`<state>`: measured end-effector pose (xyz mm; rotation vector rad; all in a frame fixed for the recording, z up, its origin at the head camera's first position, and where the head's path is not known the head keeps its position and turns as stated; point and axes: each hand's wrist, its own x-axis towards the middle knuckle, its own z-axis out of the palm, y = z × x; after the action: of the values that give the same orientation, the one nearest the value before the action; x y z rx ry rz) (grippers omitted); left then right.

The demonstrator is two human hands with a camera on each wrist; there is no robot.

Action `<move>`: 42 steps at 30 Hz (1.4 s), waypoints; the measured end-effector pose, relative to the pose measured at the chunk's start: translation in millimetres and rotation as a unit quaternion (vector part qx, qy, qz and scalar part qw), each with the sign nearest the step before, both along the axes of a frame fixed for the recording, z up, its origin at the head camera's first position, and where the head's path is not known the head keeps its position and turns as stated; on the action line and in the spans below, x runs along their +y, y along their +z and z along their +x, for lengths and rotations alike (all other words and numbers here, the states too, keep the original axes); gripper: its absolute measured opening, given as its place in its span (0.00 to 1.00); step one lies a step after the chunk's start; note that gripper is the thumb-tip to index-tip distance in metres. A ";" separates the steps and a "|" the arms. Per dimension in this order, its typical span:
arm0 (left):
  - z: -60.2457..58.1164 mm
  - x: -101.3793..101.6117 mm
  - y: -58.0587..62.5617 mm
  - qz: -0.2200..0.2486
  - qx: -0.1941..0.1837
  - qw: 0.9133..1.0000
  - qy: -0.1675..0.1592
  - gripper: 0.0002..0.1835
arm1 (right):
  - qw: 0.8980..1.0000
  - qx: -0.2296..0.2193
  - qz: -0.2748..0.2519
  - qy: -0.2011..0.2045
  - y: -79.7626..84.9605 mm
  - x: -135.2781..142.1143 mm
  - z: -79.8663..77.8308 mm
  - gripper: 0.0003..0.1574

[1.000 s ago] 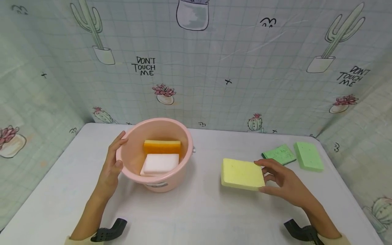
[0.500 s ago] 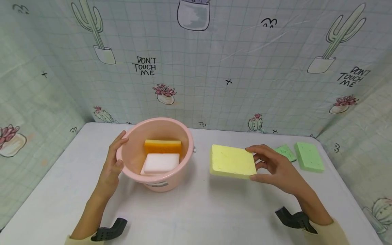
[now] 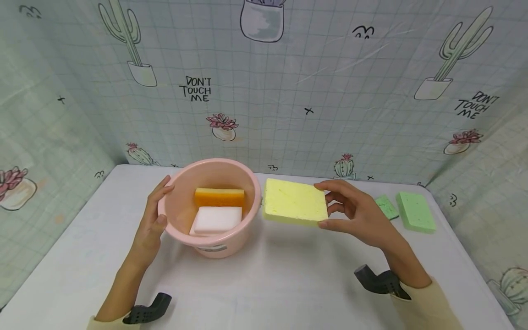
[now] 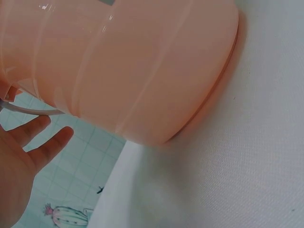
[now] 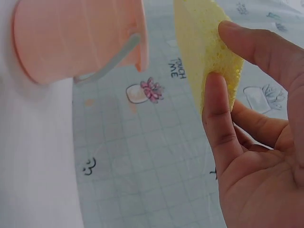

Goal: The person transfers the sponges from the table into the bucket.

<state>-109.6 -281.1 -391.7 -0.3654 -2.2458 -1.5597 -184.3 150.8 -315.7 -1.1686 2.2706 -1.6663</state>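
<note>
A smooth, softly glossy plastic finish is being shown by the pink bucket (image 4: 133, 61), with pale streaks of light being caught along its ridges, while a duller, smooth look is being given by its grey handle (image 5: 116, 57). A matt, pitted sponge texture, rough at the edge, is being displayed by the yellow block (image 5: 211, 52), whereas a smoother matt face is being presented by the white block (image 3: 217, 220). A fine, cloth-like matt grain is being revealed on the white tabletop (image 3: 268, 284), and creases with a faint sheen are being seen in the printed sheet backdrop (image 3: 260, 101).

Green sponge (image 3: 388, 208) partly behind right grip (image 3: 362, 214)
</note>
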 end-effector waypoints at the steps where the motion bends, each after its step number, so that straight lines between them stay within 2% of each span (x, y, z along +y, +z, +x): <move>1: 0.0 0.2 0.0 -0.001 0.000 1.000 0.001 0.29 | 1.000 0.002 0.001 -0.001 1.6 -2.8 -0.6 0.42; 12: 1.8 1.5 0.0 0.001 -0.005 1.000 0.017 0.30 | 1.000 -0.015 0.001 0.017 17.1 -44.5 -5.3 0.40; 17: 0.6 3.6 -0.3 0.016 -0.008 1.000 0.013 0.30 | 0.999 -0.023 0.001 0.028 19.5 -67.8 -9.2 0.40; 23: 0.6 6.4 0.9 0.013 -0.021 0.999 0.024 0.30 | 0.999 -0.031 0.005 0.035 22.8 -91.0 -10.8 0.39; 30: -0.1 7.8 3.0 0.010 -0.010 1.000 0.027 0.30 | 0.998 -0.034 0.012 0.054 25.6 -116.6 -12.3 0.39; 34: 0.8 6.3 3.1 0.000 -0.011 1.000 0.021 0.30 | 0.997 -0.038 0.036 0.058 25.5 -130.3 -11.4 0.41; 42: 1.7 4.7 3.1 0.001 0.000 1.000 0.006 0.29 | 0.993 -0.010 0.101 0.051 22.5 -152.5 -8.4 0.40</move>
<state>-107.8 -276.4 -388.6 -0.3515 -2.2418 -1.5568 -192.7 -1.7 -293.2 -1.1935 2.2618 -1.3689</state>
